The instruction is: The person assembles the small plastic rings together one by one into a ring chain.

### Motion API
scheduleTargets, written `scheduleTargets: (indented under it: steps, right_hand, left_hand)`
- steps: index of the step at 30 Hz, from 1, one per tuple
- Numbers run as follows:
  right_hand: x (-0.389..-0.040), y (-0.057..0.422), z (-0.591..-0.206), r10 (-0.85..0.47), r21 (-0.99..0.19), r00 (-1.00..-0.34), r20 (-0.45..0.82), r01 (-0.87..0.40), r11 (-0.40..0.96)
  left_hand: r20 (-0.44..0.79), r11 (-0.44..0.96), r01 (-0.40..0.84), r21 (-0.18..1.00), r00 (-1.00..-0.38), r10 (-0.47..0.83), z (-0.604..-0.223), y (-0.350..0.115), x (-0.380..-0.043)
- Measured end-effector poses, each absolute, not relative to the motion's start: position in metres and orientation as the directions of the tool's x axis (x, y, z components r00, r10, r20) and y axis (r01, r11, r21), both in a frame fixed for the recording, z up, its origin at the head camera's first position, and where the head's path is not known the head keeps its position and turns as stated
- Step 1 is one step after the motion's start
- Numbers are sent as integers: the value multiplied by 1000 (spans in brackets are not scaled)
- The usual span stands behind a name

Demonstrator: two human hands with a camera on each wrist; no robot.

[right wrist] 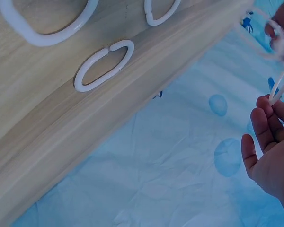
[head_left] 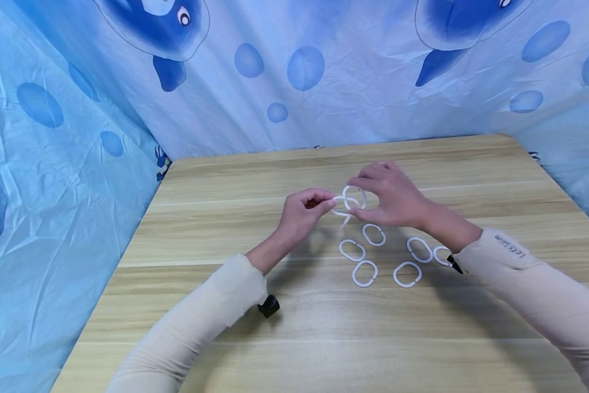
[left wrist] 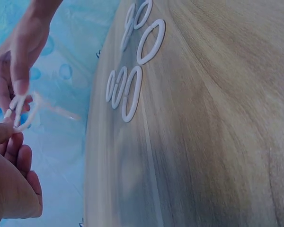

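Near the middle of the table, my left hand (head_left: 300, 214) pinches a white plastic split ring (head_left: 340, 214) between thumb and fingertips. My right hand (head_left: 391, 197) holds another white split ring (head_left: 365, 197) by its edge, thumb below and fingers above. The two rings overlap where the hands meet; whether they are linked, I cannot tell. A third ring (head_left: 345, 222), blurred, hangs beneath them. In the right wrist view, the right hand (right wrist: 274, 156) has its fingertips on a ring (right wrist: 274, 94), with the left hand (right wrist: 280, 35) just above.
Several loose white split rings lie on the wooden table (head_left: 299, 322) below and right of the hands, among them one (head_left: 354, 273) near the front and one (head_left: 394, 274) farther right. Another ring (head_left: 435, 252) lies partly under the right wrist. A blue patterned curtain (head_left: 201, 120) surrounds the table.
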State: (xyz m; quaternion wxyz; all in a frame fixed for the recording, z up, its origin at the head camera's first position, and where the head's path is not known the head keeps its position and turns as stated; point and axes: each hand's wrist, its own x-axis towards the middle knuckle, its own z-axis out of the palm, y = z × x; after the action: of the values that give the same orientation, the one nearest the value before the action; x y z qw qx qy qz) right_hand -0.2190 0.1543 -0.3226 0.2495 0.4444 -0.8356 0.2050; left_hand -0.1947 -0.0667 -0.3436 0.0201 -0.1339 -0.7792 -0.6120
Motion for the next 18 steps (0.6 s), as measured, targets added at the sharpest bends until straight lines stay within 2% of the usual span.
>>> scheduleTargets:
  steps: [6,18]
  right_hand:
    - [-218,150,-327,-673,-60,-438,596,-860,507]
    - [-214,148,-326,-678,-108,-458,575,-864,491]
  left_hand:
    - [186,211,223,952,-965,183,-342,-66,-194]
    - [183,227,210,951,-974,136,-345,-69,-197]
